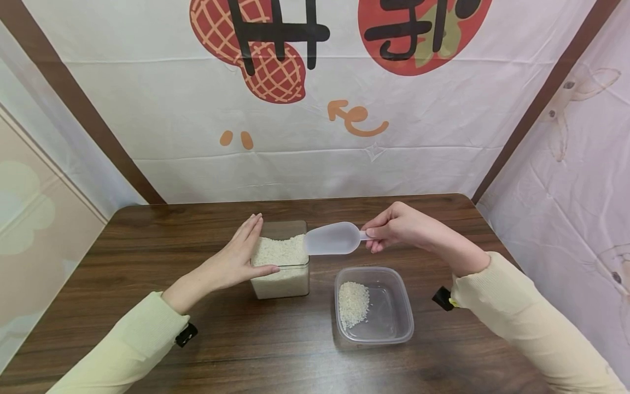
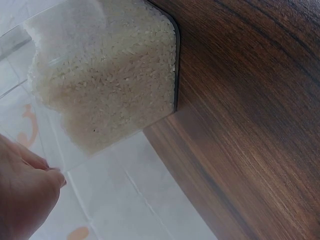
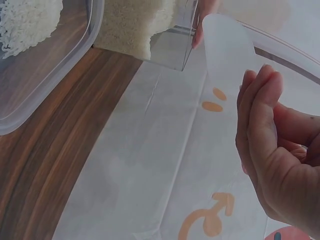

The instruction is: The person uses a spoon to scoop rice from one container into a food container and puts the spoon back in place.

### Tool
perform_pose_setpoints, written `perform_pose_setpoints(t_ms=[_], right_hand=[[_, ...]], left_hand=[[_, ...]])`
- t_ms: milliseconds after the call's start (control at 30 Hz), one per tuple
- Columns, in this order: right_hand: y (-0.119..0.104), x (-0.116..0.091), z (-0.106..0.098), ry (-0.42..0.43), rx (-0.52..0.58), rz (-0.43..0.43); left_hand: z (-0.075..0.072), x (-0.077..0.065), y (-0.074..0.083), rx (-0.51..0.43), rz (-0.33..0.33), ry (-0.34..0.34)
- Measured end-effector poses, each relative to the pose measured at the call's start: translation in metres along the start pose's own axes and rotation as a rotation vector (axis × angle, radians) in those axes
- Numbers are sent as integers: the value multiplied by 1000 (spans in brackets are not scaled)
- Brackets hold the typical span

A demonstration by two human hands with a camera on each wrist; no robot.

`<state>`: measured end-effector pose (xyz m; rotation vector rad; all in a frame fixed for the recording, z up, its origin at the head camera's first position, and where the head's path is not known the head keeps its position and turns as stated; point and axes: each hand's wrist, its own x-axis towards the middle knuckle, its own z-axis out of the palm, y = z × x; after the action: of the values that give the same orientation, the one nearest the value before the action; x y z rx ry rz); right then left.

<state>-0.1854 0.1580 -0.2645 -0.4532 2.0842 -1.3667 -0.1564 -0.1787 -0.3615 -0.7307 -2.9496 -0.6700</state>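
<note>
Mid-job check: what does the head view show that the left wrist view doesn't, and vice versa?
Only the head view shows the translucent white plastic scoop pinched in the right hand, and the square clear plastic tub holding a small pile of white rice.

Only the left wrist view shows the outer left wall of the clear, box-shaped container side-on, with a tiny dark speck against the rice.

Both show that container of rice, the left hand at it, the dark brown wood-grain table and the white printed cloth.
</note>
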Motion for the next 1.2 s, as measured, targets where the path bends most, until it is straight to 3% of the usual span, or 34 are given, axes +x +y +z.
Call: perform_pose_setpoints(t_ms=[533,1200], right_hand=[[-15,15,13,8,-113,-17],[-40,31,32,24,-321,52]], left_hand=[[0,0,-1,-3,-6,-4],[0,0,1,1,-7,-12]])
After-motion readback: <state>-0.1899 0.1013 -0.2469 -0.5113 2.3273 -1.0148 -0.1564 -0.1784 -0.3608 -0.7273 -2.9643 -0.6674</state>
